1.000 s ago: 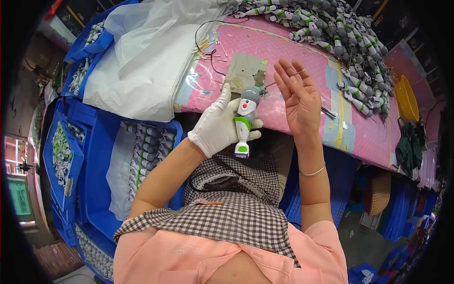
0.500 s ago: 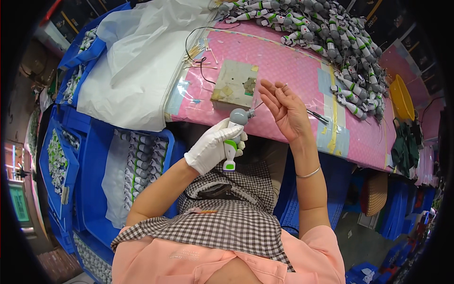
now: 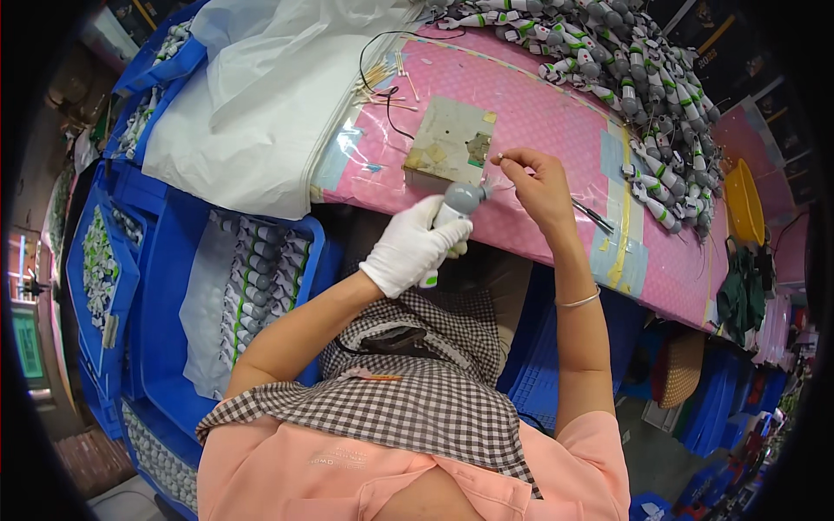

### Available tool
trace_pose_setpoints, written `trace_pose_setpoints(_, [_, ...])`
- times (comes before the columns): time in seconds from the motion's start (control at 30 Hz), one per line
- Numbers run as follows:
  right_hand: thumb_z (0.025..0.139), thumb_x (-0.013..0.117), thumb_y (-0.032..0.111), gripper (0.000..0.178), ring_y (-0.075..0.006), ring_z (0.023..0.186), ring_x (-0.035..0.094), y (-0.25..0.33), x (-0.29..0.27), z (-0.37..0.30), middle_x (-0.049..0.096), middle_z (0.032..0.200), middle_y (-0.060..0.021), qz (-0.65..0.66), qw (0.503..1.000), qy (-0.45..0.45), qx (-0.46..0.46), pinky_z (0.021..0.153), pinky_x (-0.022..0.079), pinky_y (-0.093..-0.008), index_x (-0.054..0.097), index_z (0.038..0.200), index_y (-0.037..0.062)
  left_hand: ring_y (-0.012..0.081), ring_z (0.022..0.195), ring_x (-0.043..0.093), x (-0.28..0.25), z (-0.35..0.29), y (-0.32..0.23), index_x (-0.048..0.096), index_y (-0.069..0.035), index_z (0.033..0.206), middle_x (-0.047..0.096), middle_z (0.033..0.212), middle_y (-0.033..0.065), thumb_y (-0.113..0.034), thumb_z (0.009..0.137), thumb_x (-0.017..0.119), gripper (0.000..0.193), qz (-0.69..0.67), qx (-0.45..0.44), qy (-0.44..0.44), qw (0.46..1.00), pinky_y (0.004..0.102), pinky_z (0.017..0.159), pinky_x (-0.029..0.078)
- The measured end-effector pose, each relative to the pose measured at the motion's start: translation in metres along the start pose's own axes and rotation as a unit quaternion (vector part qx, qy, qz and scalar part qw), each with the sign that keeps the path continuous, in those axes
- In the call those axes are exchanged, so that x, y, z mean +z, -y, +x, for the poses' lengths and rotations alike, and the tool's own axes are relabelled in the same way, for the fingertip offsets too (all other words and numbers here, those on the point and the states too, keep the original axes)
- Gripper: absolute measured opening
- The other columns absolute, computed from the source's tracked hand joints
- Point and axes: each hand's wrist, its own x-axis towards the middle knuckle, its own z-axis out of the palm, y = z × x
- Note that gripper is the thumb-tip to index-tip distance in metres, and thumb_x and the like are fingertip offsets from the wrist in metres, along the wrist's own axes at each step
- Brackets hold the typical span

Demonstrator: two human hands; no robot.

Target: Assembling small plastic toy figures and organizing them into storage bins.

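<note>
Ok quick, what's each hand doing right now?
Left hand: gloved, closed around a small grey toy figure.
Right hand: bare, fingertips pinched on something thin; too small to tell what.

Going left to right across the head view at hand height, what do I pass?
Blue bin of toy figures → gloved left hand holding a grey-headed toy figure → bare right hand pinching a thin stick → yellow tape strip on the pink table → yellow bowl.
</note>
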Motion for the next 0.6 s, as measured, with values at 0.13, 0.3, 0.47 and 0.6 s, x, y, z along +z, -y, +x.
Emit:
trace_pose_setpoints(0.13, [0.078,0.063,0.016,0.021,-0.0090,0.055,0.050,0.004,-0.001,0.012,0.061,0.064,-0.0050,-0.120,0.992,0.035,-0.034,0.051,0.040,-0.0260,0.068,0.084,-0.0026,0.0103,0.073,0.059,-0.011,0.011,-0.019,0.055,-0.001,0.107,0.061,0.083,0.0034,-0.018,0.088,0.061,0.026,-0.049,0.028,-0.059,0.997,0.0230,0.060,0.045])
trace_pose_setpoints(0.3, [0.073,0.062,0.014,0.020,-0.0096,0.054,0.050,0.016,-0.007,0.027,0.058,0.058,-0.0050,-0.171,0.977,0.125,0.014,0.051,0.039,-0.0272,0.068,0.077,-0.0041,0.0178,0.087,0.062,-0.032,0.023,-0.027,0.053,0.000,0.109,0.060,0.095,0.0073,-0.025,0.091,0.058,0.032,-0.128,-0.042,0.026,0.991,0.0316,0.076,0.052])
trace_pose_setpoints(0.47, [0.072,0.062,0.013,0.018,-0.0081,0.053,0.047,0.019,-0.014,0.036,0.055,0.056,-0.0035,-0.180,0.969,0.165,0.036,0.049,0.037,-0.0266,0.067,0.076,-0.0043,0.0195,0.085,0.063,-0.036,0.029,-0.029,0.053,0.001,0.112,0.060,0.094,0.0080,-0.023,0.090,0.058,0.033,-0.186,-0.054,0.067,0.979,0.0357,0.080,0.053])
trace_pose_setpoints(0.6, [0.072,0.063,0.013,0.018,-0.0066,0.052,0.043,0.033,-0.011,0.038,0.052,0.055,-0.0010,-0.207,0.960,0.187,0.020,0.047,0.035,-0.0259,0.066,0.074,-0.0047,0.0148,0.083,0.062,-0.039,0.032,-0.022,0.059,-0.001,0.110,0.063,0.101,0.0065,-0.025,0.089,0.059,0.032,-0.199,-0.055,0.065,0.976,0.0290,0.076,0.052])
